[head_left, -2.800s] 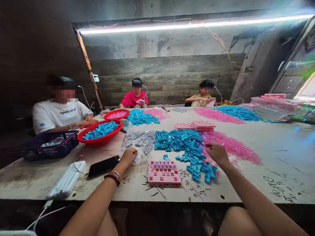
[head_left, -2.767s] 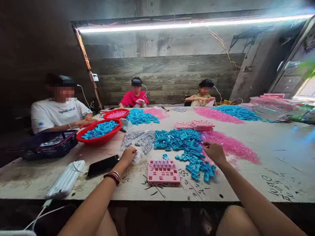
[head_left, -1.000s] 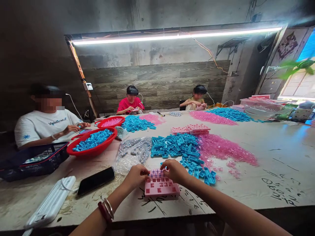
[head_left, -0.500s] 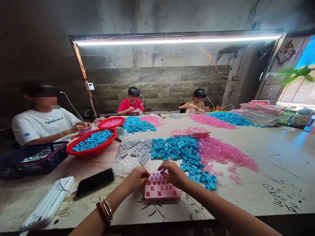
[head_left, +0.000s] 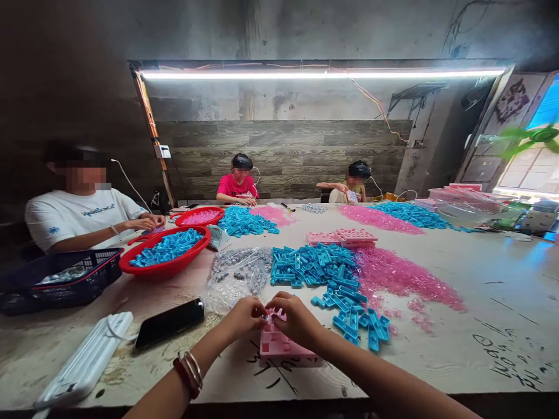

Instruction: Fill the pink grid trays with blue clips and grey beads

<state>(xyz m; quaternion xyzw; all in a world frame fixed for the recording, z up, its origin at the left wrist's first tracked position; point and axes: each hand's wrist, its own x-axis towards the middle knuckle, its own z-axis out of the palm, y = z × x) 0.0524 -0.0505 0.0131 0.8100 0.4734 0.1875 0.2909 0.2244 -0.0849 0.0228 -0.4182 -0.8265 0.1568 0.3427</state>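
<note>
Head camera shows the left hand (head_left: 244, 318) and right hand (head_left: 297, 322) close together at the far-left part of the pink slotted block (head_left: 283, 350), whether either grips anything unclear, nearer than the blue plastic pieces (head_left: 312, 265) on the white table (head_left: 437, 372).

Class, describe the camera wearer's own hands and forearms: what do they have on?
The left hand wears no glove; round its wrist sit a dark red band and a shiny silvery bangle. The right hand wears no glove, and its wrist shows no jewellery. No sleeve, cable or marking is visible on either side.
</note>
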